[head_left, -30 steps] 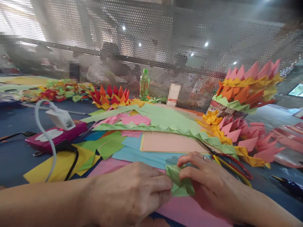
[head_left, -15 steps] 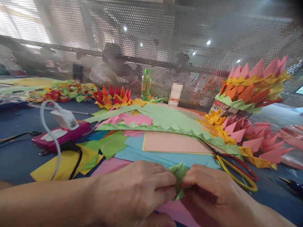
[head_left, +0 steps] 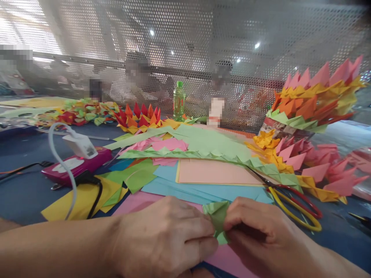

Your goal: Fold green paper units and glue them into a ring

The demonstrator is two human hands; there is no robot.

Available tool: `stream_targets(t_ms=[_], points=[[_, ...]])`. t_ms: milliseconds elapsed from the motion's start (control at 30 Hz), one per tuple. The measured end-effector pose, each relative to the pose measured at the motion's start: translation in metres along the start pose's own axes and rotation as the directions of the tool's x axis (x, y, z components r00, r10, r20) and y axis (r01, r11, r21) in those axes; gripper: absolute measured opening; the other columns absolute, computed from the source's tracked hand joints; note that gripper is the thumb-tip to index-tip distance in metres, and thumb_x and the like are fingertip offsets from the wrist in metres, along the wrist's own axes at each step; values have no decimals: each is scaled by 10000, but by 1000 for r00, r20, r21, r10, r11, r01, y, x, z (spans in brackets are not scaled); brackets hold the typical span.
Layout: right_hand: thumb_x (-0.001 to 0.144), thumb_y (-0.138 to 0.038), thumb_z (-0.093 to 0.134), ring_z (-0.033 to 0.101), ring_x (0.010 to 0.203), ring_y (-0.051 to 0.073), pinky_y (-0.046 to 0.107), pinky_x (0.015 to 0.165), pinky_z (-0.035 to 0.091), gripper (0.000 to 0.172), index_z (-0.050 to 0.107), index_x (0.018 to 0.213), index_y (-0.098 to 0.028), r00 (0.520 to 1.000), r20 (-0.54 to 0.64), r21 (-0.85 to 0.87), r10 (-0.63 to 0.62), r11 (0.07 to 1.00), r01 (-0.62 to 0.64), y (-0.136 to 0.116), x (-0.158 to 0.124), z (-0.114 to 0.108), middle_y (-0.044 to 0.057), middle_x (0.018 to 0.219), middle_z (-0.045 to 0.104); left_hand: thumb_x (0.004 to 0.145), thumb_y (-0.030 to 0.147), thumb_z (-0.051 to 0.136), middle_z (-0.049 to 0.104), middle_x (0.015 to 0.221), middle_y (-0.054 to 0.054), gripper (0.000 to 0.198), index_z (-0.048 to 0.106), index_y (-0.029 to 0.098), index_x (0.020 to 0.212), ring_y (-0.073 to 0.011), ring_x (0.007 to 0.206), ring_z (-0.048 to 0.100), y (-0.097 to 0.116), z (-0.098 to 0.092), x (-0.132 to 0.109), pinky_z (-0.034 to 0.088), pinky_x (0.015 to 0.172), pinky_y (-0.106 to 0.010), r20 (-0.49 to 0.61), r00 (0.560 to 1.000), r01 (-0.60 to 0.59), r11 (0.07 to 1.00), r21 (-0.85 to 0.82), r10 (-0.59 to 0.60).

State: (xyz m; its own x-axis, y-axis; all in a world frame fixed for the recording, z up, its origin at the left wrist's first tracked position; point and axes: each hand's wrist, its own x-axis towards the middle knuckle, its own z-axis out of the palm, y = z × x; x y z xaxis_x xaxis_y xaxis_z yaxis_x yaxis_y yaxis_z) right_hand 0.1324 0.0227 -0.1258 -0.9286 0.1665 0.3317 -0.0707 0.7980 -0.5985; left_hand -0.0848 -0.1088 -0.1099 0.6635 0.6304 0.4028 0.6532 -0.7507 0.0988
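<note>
Between both hands is a small piece of folded green paper (head_left: 217, 214), its creases partly covered by fingers. My left hand (head_left: 171, 237) is closed on its left side, with the fingers bent over the edge. On the right side, my right hand (head_left: 257, 231) pinches the same paper between thumb and fingers. Beneath them lies a pink sheet (head_left: 226, 260). Just beyond are blue sheets (head_left: 203, 193) and a pale pink sheet (head_left: 217, 172). Scissors (head_left: 295, 206) with red and yellow handles rest right of my right hand.
A purple power strip (head_left: 95, 160) with a white charger (head_left: 81, 144) and cables sits at left. Folded paper points in tiers (head_left: 313, 100) stand at right. A green bottle (head_left: 179, 102) and a red-orange paper crown shape (head_left: 139, 117) are at the back, before a perforated metal screen (head_left: 179, 23).
The green paper has turned slightly and shows more of its upper face between the hands. Both hands keep hold of it. The view has shifted a little.
</note>
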Motion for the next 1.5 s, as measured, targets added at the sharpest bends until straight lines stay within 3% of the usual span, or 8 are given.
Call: stream_targets(t_ms=[233, 533, 700, 933, 1267, 1367, 1500], points=[[907, -65, 559, 596, 766, 108, 205, 685, 461, 154, 640, 916, -195, 1000, 4, -17, -30, 999, 30, 1, 0, -1, 6, 840, 632, 943, 259, 544, 656, 868, -62, 193, 615, 122, 1059, -192, 692, 609, 2, -1, 2, 470, 569, -334, 136, 990, -25, 1000, 5, 24], [804, 44, 562, 638, 774, 98, 164, 673, 483, 236, 649, 789, -175, 995, 58, -36, -79, 996, 82, -6, 5, -10, 18, 839, 659, 878, 199, 596, 671, 902, -58, 153, 585, 158, 1025, -179, 714, 633, -1, -3, -2, 497, 580, -303, 105, 994, -13, 999, -30, 16], [821, 12, 547, 644, 792, 107, 176, 709, 498, 226, 670, 790, -175, 990, 86, -33, -111, 993, 115, -11, 7, -15, 33, 862, 667, 887, 234, 607, 677, 906, -68, 103, 576, 188, 973, -171, 717, 646, -3, 0, -4, 511, 600, -266, 53, 999, -1, 999, -39, 3], [839, 22, 539, 642, 810, 118, 188, 763, 514, 251, 712, 831, -160, 981, 175, -85, -79, 992, 95, -16, 9, -19, 53, 880, 688, 901, 201, 535, 672, 947, -84, 289, 549, 115, 1177, -197, 771, 635, 2, 3, -2, 506, 629, -313, 110, 994, 20, 998, -53, -14], [864, 1, 529, 636, 829, 139, 220, 763, 531, 253, 694, 888, -190, 982, 186, -124, -37, 990, 61, -23, 9, -23, 49, 917, 669, 891, 258, 590, 631, 995, -77, 233, 557, 133, 1085, -218, 852, 579, 4, -2, 9, 504, 709, -337, 226, 973, 64, 998, -21, -58], [905, -53, 518, 613, 775, 152, 242, 682, 518, 218, 677, 852, -193, 982, 155, -193, -110, 971, 139, -15, 4, -20, 47, 855, 657, 921, 322, 588, 619, 974, -65, 220, 569, 138, 1039, -210, 822, 558, 3, -6, 11, 481, 661, -343, 252, 967, 45, 999, -25, -37], [973, -127, 471, 594, 681, 146, 237, 580, 487, 279, 655, 778, -202, 947, 150, -404, -285, 857, 322, -6, 0, -15, 29, 777, 648, 880, 295, 641, 607, 927, -46, 166, 564, 155, 924, -192, 782, 536, 3, -7, 11, 451, 607, -338, 248, 968, 34, 999, 5, -34]])
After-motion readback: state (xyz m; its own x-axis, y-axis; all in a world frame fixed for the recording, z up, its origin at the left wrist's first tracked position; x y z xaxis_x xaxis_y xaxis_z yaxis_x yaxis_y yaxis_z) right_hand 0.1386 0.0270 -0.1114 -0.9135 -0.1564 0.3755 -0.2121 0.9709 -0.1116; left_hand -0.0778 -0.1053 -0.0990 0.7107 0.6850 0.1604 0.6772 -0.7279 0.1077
